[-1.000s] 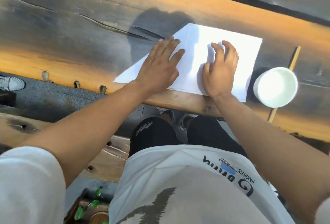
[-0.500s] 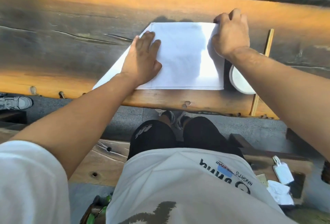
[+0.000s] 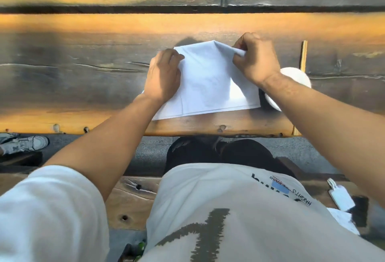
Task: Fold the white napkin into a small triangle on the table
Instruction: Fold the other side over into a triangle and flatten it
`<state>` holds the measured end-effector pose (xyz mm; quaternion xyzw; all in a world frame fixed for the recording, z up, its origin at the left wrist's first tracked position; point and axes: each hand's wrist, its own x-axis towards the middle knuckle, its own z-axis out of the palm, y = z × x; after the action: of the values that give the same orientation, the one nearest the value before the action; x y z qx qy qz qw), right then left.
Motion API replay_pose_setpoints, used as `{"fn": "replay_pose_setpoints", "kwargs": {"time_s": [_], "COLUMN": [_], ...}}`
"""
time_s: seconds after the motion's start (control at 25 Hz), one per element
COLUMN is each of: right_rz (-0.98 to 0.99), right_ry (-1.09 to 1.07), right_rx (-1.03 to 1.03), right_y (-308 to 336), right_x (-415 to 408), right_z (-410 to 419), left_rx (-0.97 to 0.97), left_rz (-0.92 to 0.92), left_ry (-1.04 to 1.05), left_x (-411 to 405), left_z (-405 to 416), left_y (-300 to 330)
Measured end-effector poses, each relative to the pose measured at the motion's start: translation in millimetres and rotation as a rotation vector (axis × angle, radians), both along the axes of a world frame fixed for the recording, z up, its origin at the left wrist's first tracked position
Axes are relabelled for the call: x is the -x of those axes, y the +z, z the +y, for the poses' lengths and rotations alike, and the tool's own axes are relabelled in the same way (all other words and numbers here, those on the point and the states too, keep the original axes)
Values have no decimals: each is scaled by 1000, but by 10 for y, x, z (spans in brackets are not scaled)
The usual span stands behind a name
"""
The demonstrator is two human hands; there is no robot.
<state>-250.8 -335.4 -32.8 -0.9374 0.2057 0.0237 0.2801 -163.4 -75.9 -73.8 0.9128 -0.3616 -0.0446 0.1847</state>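
Observation:
The white napkin (image 3: 208,82) lies partly folded near the front edge of the wooden table (image 3: 83,69). My right hand (image 3: 257,59) pinches the napkin's far right corner and holds it lifted off the table, so the cloth bunches there. My left hand (image 3: 163,76) rests on the napkin's left side with its fingertips curled on the far left corner. The napkin's near edge lies flat on the wood.
A white cup (image 3: 295,78) stands just right of the napkin, partly behind my right wrist. A wooden stick (image 3: 303,57) lies beyond it. A bench (image 3: 133,199) is below with small white items (image 3: 340,197) at right. A shoe (image 3: 27,142) sits on the ground left.
My right hand has lifted the far right corner of the napkin and drawn it toward the middle. My left hand slid up to the far left corner.

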Motion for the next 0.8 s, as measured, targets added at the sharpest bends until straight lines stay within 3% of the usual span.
{"fn": "replay_pose_setpoints", "kwargs": {"time_s": [0.12,0.24,0.36,0.64,0.8], "right_rz": [-35,-87,-82,-114,-97], "right_ry": [14,120,137,178,158], "right_rx": [-14,77,89,20,21], "right_y": [65,88,-23,-302,-385], "right_x": [180,416,584,814,837], "right_z": [279,557,850,1283,1346], "left_rx": [-89,-132,-187,-97,-99], "left_rz": [105,86,134,99,112], "left_ry": [-39,-225,-251,-320,-260], "left_x": [-221,-368,-502,-546,-533], "left_z": [6,8,13,43,-4], "left_y": [113,81,29,-49,11]}}
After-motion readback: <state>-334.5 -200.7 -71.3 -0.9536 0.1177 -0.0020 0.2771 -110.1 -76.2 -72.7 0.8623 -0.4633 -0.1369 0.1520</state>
